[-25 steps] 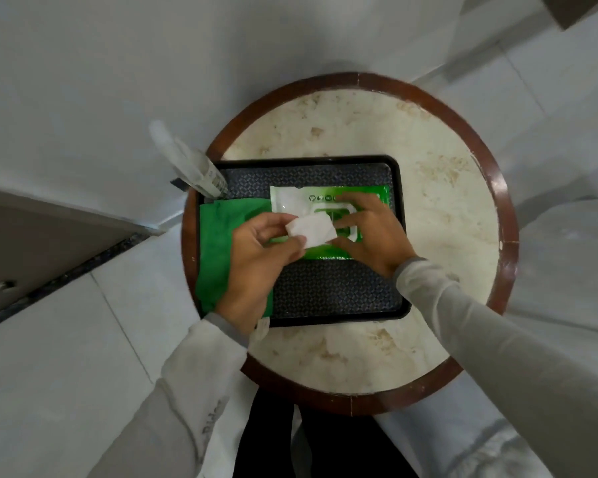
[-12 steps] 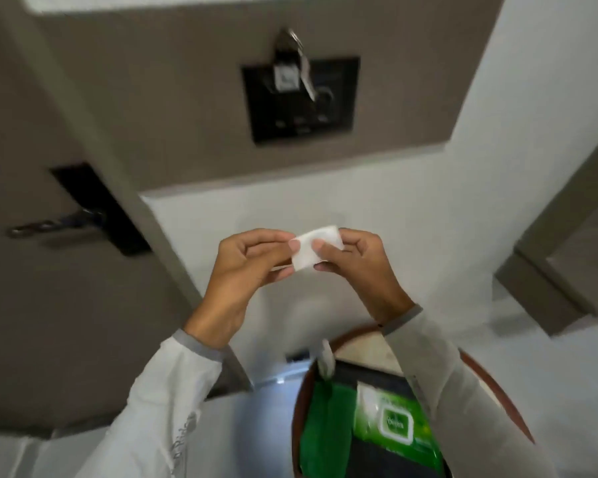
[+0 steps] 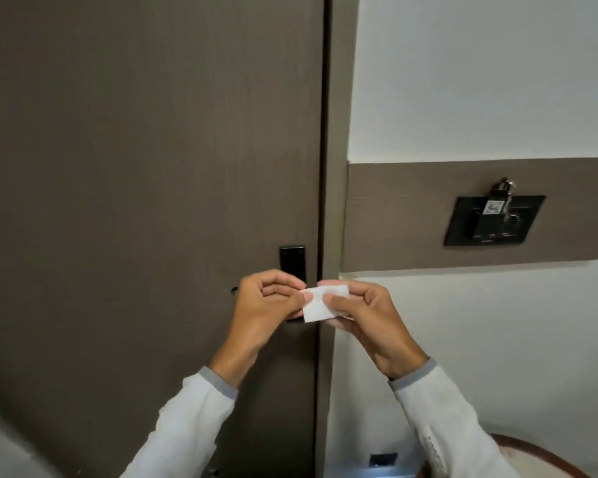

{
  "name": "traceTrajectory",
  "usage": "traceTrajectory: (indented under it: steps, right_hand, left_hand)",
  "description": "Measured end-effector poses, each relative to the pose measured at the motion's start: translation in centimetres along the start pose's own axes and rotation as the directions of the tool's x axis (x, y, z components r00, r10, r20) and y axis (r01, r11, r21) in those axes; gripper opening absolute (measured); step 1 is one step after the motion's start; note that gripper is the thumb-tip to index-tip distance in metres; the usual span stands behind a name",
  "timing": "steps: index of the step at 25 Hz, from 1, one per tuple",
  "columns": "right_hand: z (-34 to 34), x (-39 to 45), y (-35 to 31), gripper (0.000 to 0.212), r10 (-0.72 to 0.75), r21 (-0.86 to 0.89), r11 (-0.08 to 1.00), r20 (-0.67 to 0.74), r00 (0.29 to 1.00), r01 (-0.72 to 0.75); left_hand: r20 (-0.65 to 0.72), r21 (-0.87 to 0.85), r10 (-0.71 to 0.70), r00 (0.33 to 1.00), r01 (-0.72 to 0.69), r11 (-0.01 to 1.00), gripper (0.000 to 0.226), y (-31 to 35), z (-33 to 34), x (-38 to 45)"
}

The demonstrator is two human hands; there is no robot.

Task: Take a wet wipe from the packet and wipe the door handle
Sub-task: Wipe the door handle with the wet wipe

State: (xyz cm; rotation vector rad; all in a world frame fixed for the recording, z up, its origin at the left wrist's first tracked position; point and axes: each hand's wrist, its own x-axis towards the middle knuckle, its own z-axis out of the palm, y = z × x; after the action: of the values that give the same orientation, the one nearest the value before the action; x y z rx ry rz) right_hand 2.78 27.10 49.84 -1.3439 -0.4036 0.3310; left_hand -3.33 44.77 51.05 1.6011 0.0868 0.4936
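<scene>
A small folded white wet wipe (image 3: 320, 304) is pinched between both hands in front of the dark brown door (image 3: 145, 167). My left hand (image 3: 266, 305) grips its left edge and my right hand (image 3: 363, 312) its right edge. The black lock plate (image 3: 291, 261) of the door handle shows just above my left hand; the lever itself is almost wholly hidden behind that hand, only its tip (image 3: 234, 290) peeking out at the left. The wipe packet is out of view.
The door frame (image 3: 334, 201) runs down the middle. On the right wall a brown panel carries a black card-switch plate (image 3: 491, 220) with keys hanging in it. The rim of the round table (image 3: 546, 455) shows at the bottom right.
My view has swung up and left from the table to the door. Both hands have carried the wipe up in front of the door's lock plate.
</scene>
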Motion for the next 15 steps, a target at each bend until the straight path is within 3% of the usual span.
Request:
traceTrajectory:
  steps: [2,4,6,8,10,11,13,15]
  right_hand:
    - [2.3,0.1,2.4,0.022,0.04,-0.022,0.999,-0.087,0.995,-0.042]
    - [3.5,0.7,4.3,0.022,-0.013,-0.105,0.994,-0.23,0.973,-0.012]
    - [4.6,2.1,5.6,0.02,-0.226,-0.315,0.943,-0.373,0.9,0.106]
    - [5.8,3.8,6.2,0.021,-0.503,-0.546,0.804,-0.414,0.759,0.235]
    - [6.5,5.8,7.3,0.033,-0.695,-0.748,0.602,-0.318,0.645,0.28]
    - [6.7,6.8,8.2,0.041,-0.745,-0.834,0.477,-0.217,0.631,0.277]
    - [6.9,8.1,10.8,0.051,-0.741,-0.922,0.282,-0.034,0.67,0.264]
    - [7.2,8.4,13.5,0.048,-0.712,-0.952,0.203,0.018,0.702,0.23]
  left_hand:
    - [-0.037,0.116,0.068,0.997,-0.064,0.991,0.019,-2.4,-3.2,0.4]
    - [-0.119,0.357,0.276,0.954,-0.218,0.908,0.007,-4.0,-6.1,1.6]
    - [-0.055,0.675,0.531,0.846,-0.36,0.643,0.022,-5.1,-8.9,3.7]
    - [0.146,0.863,0.659,0.738,-0.421,0.28,0.042,-6.0,-11.0,6.7]
    - [0.28,0.915,0.701,0.656,-0.402,0.011,0.048,-6.1,-12.6,10.0]
    - [0.32,0.918,0.707,0.631,-0.39,-0.068,0.05,-6.1,-13.5,11.7]
    - [0.399,0.905,0.708,0.583,-0.373,-0.203,0.054,-6.5,-15.3,14.5]
    - [0.466,0.881,0.707,0.532,-0.357,-0.311,0.059,-7.4,-16.5,16.3]
